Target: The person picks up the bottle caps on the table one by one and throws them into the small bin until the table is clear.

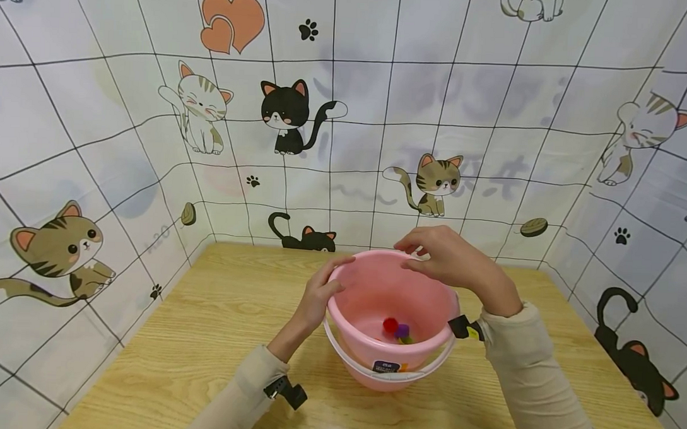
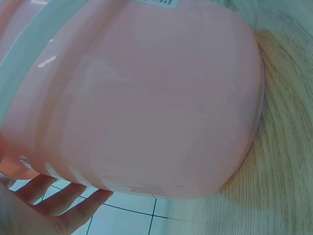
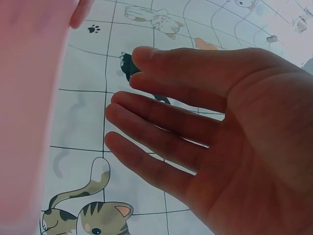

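A pink plastic bucket [image 1: 361, 360] stands on the wooden table, its white handle [image 1: 372, 373] hanging down at the front. My left hand [image 1: 319, 292] grips the bucket's left rim, thumb over the edge and fingers along the outside. In the left wrist view, those fingers [image 2: 80, 198] lie against the pink wall. Over the far right rim hovers my right hand [image 1: 452, 256], its fingers loosely extended and holding nothing. The right wrist view shows that hand's palm [image 3: 244, 147] beside the bucket wall [image 3: 27, 117]. At the bucket's bottom lie a red piece [image 1: 391, 325], a purple piece [image 1: 402, 331] and something green.
The light wooden table [image 1: 238, 305] is bounded at the back and both sides by white sheets [image 1: 357, 139] with a grid and cartoon cats. A dark label [image 1: 386, 367] is on the bucket's front. Black camera straps [image 1: 285, 391] are on both wrists.
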Motion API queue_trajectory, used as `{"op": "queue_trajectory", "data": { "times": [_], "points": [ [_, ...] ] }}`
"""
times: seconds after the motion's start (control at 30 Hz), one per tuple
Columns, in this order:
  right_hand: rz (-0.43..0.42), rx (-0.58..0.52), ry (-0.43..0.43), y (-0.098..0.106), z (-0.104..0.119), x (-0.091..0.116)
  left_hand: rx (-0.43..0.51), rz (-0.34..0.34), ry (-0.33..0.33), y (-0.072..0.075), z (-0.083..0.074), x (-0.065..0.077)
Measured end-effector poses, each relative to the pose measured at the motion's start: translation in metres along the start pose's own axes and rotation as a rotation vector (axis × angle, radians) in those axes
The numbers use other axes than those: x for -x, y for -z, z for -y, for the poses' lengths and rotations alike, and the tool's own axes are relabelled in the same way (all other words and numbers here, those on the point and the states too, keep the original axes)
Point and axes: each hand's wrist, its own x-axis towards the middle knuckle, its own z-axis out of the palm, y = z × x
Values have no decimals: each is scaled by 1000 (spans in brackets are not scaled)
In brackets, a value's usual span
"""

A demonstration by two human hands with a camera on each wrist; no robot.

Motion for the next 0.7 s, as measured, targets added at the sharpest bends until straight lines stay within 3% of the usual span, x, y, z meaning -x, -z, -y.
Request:
{"op": "queue_trajectory", "data": {
  "times": [0.3,0.7],
  "points": [
    [6,-29,6,1,-1,5,-29,-4,-12,-2,1,-2],
    [10,-11,-88,9,-23,29,56,70,51,4,0,0]
  ]
}}
